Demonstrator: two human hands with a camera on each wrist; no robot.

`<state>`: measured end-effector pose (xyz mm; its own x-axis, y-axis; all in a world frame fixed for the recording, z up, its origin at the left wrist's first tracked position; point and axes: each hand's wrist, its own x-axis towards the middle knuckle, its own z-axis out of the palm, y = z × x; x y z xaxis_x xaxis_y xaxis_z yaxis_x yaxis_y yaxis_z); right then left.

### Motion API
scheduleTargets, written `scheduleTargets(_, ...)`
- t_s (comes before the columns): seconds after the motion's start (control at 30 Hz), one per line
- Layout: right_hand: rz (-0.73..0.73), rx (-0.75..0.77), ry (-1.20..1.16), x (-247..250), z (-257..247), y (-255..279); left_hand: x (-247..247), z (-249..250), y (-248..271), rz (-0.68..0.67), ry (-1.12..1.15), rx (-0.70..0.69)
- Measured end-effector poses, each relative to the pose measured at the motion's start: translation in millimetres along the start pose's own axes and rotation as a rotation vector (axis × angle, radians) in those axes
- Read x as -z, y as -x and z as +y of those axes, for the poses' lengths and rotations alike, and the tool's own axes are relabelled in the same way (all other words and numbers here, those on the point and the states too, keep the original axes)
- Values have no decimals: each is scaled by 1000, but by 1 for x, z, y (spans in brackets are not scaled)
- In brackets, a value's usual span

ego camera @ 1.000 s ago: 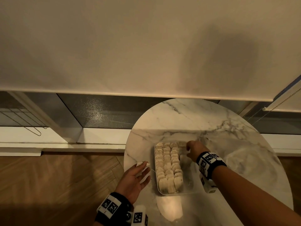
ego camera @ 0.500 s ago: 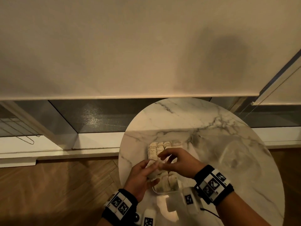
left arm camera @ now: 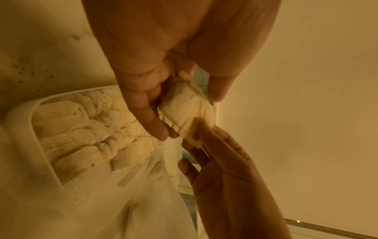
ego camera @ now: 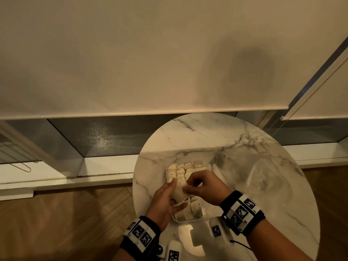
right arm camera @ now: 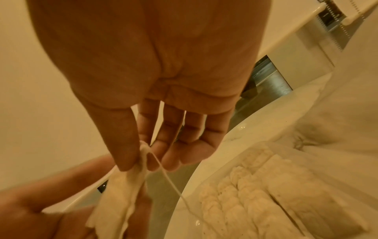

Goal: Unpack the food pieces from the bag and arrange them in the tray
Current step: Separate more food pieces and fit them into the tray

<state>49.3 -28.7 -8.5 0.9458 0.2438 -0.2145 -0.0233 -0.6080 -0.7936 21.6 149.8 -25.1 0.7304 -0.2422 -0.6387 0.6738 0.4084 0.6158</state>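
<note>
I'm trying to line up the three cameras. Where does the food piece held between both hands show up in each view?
Head: the held food piece sits low and centre, between the left hand and the right hand, above the tray.
Left wrist: the piece is at centre, right of the tray.
Right wrist: the piece is at lower left.
Shared landmark: the rows of pieces in the tray.

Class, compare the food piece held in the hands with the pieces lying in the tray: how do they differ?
The held piece is up in the air, above the tray; the tray pieces lie inside it. The held piece is alone, pinched between the left hand and right hand; the tray pieces sit packed in rows, untouched. All are pale and wrinkled.
</note>
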Motion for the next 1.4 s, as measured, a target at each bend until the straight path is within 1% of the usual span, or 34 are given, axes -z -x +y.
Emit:
scheduleTargets(0.1, 49, -50, 15, 9, 8, -2, 8, -3, -6, 119, -93, 3)
scheduleTargets(0.2, 107, -120, 50, 20, 20, -5, 25, -13, -17, 253, -296, -59)
scheduleTargets(0.27, 139, -162, 121, 23, 28, -9, 37, -23, -26, 339, -459, -75)
scheduleTargets(0.33, 116, -194, 241, 23, 37, -13, 45, -31, -30, 368, -582, -52)
scheduleTargets(0.4, 22, -231, 391, 20, 47, -17, 52, -40, -37, 367, -632, -31)
scheduleTargets(0.53, -283, -345, 631, 15, 54, -25, 55, -47, -43, 379, -642, -37)
scheduleTargets(0.57, -326, -371, 664, 14, 53, -27, 55, -47, -43, 376, -631, -39)
scheduleTargets(0.63, -359, -409, 704, 12, 53, -33, 55, -46, -43, 377, -604, -39)
scheduleTargets(0.7, -349, -418, 739, 11, 54, -40, 56, -45, -42, 379, -596, -46)
scheduleTargets(0.87, -281, -374, 858, 10, 62, -50, 52, -44, -40, 376, -589, -46)
scheduleTargets(1.1, -265, -373, 941, 7, 66, -65, 50, -41, -39, 364, -552, -23)
scheduleTargets(1.27, -214, -366, 934, 6, 67, -66, 51, -40, -39, 359, -541, -18)
scheduleTargets(1.4, -156, -370, 829, 10, 68, -61, 53, -41, -40, 362, -524, -5)
